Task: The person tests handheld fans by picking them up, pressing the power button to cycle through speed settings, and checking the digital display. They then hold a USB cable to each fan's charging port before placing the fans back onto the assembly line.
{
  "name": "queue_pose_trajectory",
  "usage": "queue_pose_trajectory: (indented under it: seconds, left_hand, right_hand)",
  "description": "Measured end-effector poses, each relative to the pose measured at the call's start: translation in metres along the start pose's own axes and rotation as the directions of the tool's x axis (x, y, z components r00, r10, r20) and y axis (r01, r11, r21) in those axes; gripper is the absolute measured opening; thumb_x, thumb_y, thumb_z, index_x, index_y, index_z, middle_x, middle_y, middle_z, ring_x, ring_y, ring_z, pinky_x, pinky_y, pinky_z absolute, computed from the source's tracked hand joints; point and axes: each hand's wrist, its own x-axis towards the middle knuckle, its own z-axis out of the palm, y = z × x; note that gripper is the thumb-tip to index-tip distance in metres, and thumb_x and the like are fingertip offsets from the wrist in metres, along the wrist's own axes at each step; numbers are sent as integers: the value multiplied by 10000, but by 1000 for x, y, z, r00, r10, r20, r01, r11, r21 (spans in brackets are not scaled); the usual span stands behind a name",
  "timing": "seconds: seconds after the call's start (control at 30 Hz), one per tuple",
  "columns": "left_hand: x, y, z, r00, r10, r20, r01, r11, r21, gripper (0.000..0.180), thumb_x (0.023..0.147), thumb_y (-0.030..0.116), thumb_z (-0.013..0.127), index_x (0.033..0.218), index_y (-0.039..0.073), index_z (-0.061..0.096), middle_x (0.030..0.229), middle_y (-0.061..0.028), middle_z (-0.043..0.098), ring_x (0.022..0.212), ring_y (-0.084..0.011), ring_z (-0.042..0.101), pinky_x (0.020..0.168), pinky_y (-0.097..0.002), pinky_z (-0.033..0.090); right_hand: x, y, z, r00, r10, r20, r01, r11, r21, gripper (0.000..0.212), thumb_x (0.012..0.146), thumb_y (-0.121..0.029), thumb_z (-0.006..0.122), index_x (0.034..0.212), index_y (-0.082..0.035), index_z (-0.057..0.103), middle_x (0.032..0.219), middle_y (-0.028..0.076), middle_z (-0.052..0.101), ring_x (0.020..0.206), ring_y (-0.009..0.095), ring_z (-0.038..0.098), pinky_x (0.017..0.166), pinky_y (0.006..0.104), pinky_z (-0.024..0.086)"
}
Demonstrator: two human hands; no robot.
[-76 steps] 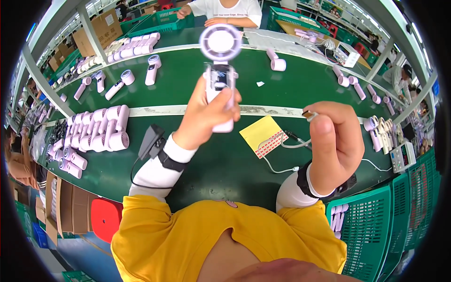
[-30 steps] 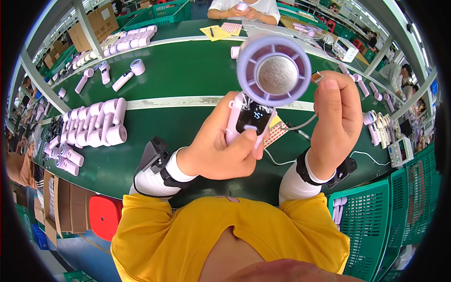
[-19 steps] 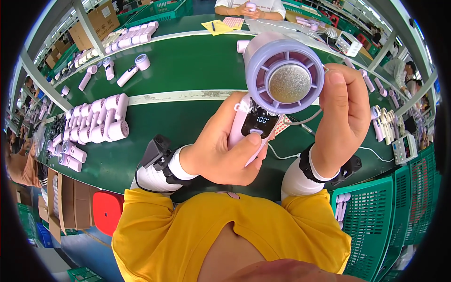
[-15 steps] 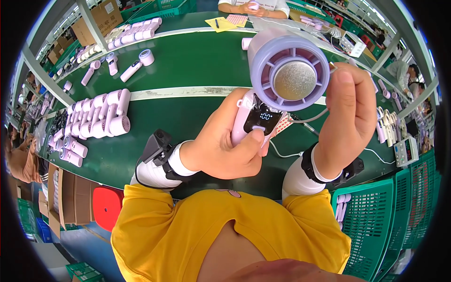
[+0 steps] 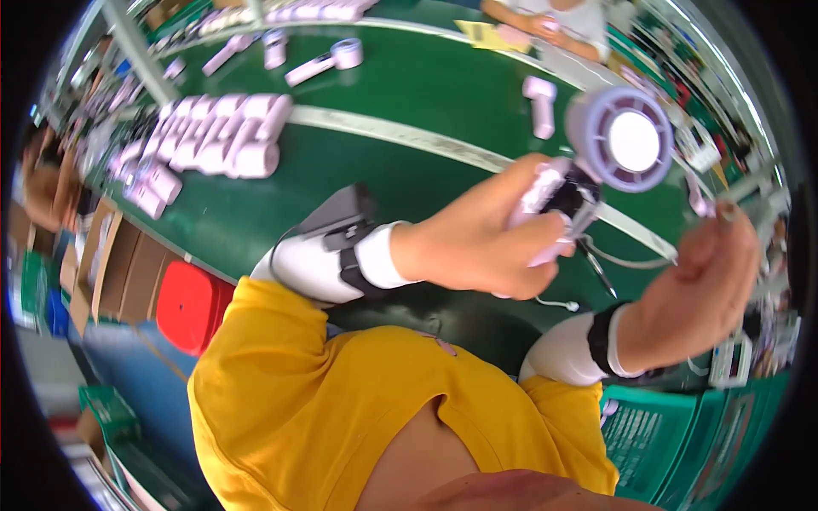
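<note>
My left hand (image 5: 486,234) is wrapped round the pink handle (image 5: 537,200) of a handheld fan, below its dark, glossy display panel. The fan's round lilac head (image 5: 582,136) faces up toward me, with a spoked grille around a bright silver centre. Off to the right of the fan, my right hand (image 5: 703,285) is closed in a pinch and smeared by motion. A thin pale cable (image 5: 626,263) runs into that hand; its end at the fingertips is too blurred to make out. A dark pen-like stick (image 5: 599,271) lies below the fan.
Rows of pink fans (image 5: 223,140) stand at the left of the green table (image 5: 409,81). Another pink fan (image 5: 542,106) lies beyond my left hand. A co-worker's hands (image 5: 545,27) are across the table. A red stool (image 5: 189,307) and green crate (image 5: 652,434) flank me.
My view has swung, so the table's things sit differently in it. The fan in my left hand has tilted and drawn apart from my right hand, which has moved right and down.
</note>
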Motion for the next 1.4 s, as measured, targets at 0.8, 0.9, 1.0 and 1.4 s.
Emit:
queue_pose_trajectory:
  seconds: [0.8,0.9,1.0,1.4]
  left_hand:
    - [-244,30,-148,10,399,-917,534,773,342,338,761,225,503,969,-37,451,876,-131,504,680,-192,538,554,-291,439]
    - [-252,40,-151,-140,342,-929,522,823,224,331,753,243,503,912,-45,471,835,-151,525,666,-248,551,569,-333,440]
    - [-264,33,-171,-193,451,-871,698,687,201,334,745,261,506,886,-42,487,798,-174,543,659,-307,556,585,-372,440]
    - [-269,65,-225,-91,840,-534,909,290,300,288,718,287,530,711,-1,531,641,-178,534,688,-371,539,598,-397,445]
  right_hand:
    - [13,32,-14,972,-188,144,233,652,-722,355,700,80,545,1037,-32,554,1007,94,579,906,213,560,746,275,470]
    - [10,29,-16,971,-180,157,237,647,-724,362,706,84,532,1048,-34,548,1025,94,570,928,212,551,762,275,463]
    - [12,27,-12,971,-189,148,236,651,-721,359,721,83,516,1058,-39,543,1038,93,563,950,209,542,779,276,456]
    - [15,24,4,938,-268,219,338,574,-746,263,784,10,503,1036,-46,556,910,71,579,832,160,561,670,221,457]
